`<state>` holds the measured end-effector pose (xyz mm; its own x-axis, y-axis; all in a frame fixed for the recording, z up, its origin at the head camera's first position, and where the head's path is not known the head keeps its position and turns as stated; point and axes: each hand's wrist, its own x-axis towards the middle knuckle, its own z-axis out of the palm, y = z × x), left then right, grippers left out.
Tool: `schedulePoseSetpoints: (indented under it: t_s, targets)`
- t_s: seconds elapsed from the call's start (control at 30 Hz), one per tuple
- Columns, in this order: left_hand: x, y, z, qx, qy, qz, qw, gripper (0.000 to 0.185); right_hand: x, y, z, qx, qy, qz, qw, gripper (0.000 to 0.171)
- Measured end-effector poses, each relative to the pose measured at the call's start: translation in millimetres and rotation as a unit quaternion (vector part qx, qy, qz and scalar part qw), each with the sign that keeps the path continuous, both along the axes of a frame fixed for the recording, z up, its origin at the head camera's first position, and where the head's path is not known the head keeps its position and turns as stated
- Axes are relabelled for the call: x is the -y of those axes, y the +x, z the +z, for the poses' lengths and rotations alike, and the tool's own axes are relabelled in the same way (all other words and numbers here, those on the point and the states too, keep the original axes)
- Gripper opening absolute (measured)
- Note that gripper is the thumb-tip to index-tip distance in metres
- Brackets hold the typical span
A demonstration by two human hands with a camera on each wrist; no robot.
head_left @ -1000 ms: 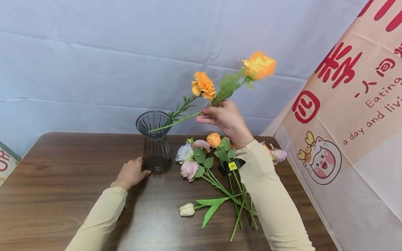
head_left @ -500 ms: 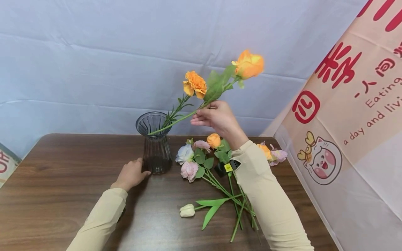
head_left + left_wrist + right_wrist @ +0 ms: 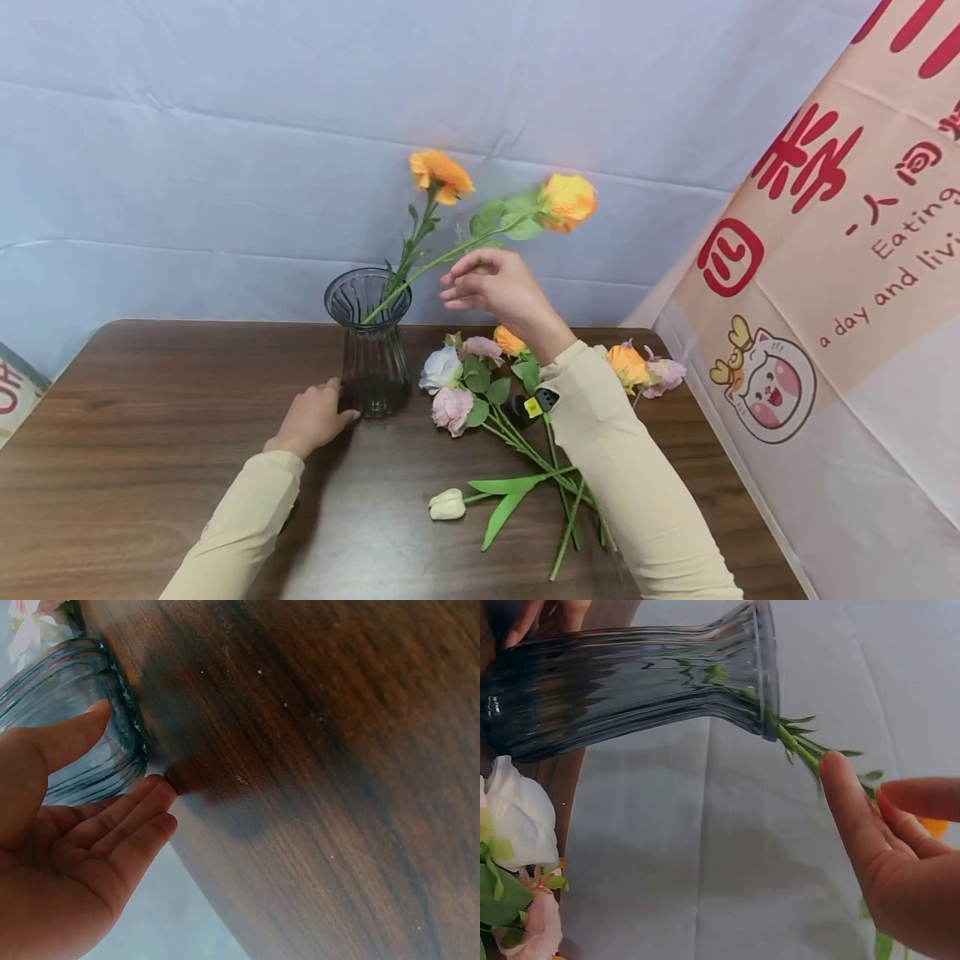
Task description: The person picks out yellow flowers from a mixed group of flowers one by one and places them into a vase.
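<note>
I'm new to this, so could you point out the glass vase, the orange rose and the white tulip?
glass vase (image 3: 372, 367): head view, ribbed body.
orange rose (image 3: 567, 200): head view, bloom.
white tulip (image 3: 447, 503): head view, bud lying on table.

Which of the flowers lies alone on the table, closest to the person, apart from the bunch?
The white tulip: its closed white head lies nearest the table's front edge, below the pink and white blooms bunched beside the vase.

Setting: an improvised indoor recording corner, not a furnished room. A dark wood-grain table (image 3: 150, 433) is backed by a creased pale blue cloth backdrop (image 3: 225, 167). At the right a printed banner (image 3: 847, 275) is hung, marked with red characters, a cartoon cat and English lettering. Artificial flowers (image 3: 480, 383) and a ribbed glass vase (image 3: 369, 350) are laid out as props.
</note>
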<state>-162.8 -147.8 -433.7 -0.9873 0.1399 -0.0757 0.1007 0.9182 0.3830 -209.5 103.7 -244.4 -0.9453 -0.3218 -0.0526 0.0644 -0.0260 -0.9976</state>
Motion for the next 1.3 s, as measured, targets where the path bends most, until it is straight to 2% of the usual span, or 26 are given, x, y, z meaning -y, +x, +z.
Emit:
schedulePoseSetpoints:
  t_s: [0.13,0.43,0.73,0.9,1.03,1.3]
  targets:
    - [0.2,-1.0,-1.1,-0.006,0.002,-0.001,1.0,0.061,-0.8,-0.1,-2.6,0.006,0.014,0.008,1.0,0.008]
    - [0.4,-0.3,-0.8,-0.007,0.006,-0.001,1.0,0.059,-1.6,-4.4,-6.9,0.029,0.031,-0.006,0.999,0.007]
    - [0.6,-1.0,-1.3,-0.008,0.005,0.0,1.0,0.058,-3.0,-11.3,-14.8,0.058,0.052,-0.019,0.997,0.018]
    - [1.2,-0.7,-1.0,-0.006,0.007,0.0,1.0,0.058,1.5,-15.3,-16.6,0.076,0.032,-0.032,0.996,0.028]
    - [1.4,-0.4,-0.5,-0.005,0.006,0.0,1.0,0.058,5.9,-19.5,-17.7,0.09,-0.006,-0.042,0.995,0.033]
    - [0.6,0.1,1.2,0.003,0.003,0.001,1.0,0.059,12.6,-25.7,-17.7,0.096,-0.065,-0.056,0.992,0.029]
